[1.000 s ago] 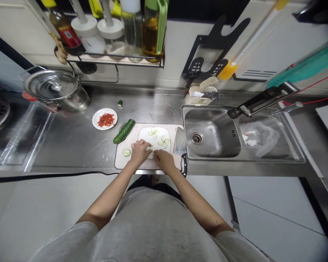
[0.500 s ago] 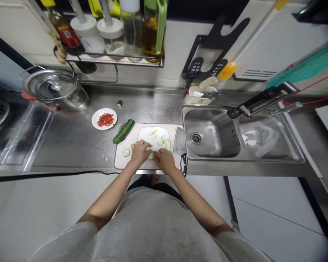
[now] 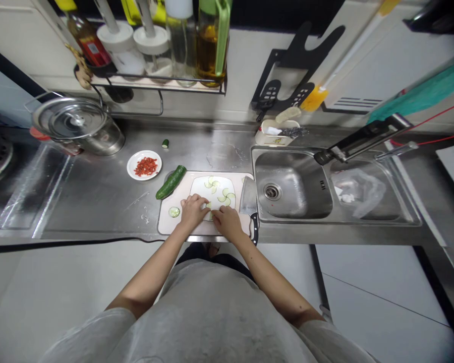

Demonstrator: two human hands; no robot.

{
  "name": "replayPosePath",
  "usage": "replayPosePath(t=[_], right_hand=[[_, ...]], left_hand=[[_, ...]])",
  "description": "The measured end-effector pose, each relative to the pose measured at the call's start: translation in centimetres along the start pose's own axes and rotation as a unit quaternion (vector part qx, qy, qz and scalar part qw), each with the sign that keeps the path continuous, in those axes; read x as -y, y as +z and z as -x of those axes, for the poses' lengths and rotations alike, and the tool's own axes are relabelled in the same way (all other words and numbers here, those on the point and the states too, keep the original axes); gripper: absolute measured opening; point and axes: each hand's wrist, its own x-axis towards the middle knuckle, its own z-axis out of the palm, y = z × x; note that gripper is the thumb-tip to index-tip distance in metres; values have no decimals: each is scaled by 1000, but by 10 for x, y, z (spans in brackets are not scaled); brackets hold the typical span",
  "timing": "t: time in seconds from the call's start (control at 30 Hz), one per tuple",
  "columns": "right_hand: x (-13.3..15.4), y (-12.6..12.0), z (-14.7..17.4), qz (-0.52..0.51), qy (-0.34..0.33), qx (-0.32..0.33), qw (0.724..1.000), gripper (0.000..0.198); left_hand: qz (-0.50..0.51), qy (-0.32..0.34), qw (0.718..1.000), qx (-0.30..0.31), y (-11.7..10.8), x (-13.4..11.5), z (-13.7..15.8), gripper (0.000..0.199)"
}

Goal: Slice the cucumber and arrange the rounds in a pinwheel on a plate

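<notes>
On a pink cutting board [image 3: 166, 222] lies a white square plate [image 3: 199, 185]. Thin half-slices of cucumber [image 3: 227, 196] form two pinwheel shapes on it. My left hand [image 3: 192, 210] and my right hand [image 3: 227, 221] meet over the plate's near edge, fingertips closed around pale cucumber slices [image 3: 209, 214] that they partly hide. Left of my left hand is a round cucumber slice [image 3: 174, 212]. A cut whole cucumber [image 3: 171, 182] rests across the board's upper left corner. A cleaver [image 3: 248, 196] lies along the right side, its black handle toward me.
A small plate of chopped red pieces [image 3: 146, 166] and a cucumber end [image 3: 165, 143] sit on the steel counter. A lidded pot [image 3: 79, 126] stands at the back left. To the right is a double sink [image 3: 295, 186]; a condiment rack [image 3: 159, 85] hangs above.
</notes>
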Motion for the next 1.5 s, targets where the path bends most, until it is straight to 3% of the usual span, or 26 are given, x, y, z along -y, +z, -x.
replayPosePath(t=[0.27,0.43,0.6,0.77,0.93,1.03,1.5], right_hand=[[1,1,0,-18,2,-18,1000,28],[-13,4,2,-116,21,-120,986,31],[-46,-3,14,-244,87,-292,921,32],[-84,-9,36,-290,198,-387,853,38],[-105,-8,49,-294,253,-397,832,43],[-106,-6,49,-297,252,-402,829,44],[-104,-2,44,-279,216,-381,855,48]], left_hand=[[5,3,1000,-2,0,0,1,17],[32,-7,998,-50,-4,2,6,17],[72,-54,983,-158,-16,24,21,19],[78,-115,970,-200,-28,59,45,22],[48,-181,966,-179,-34,80,59,25],[44,-195,966,-165,-35,83,61,25],[5,-236,964,-123,-26,68,62,29]])
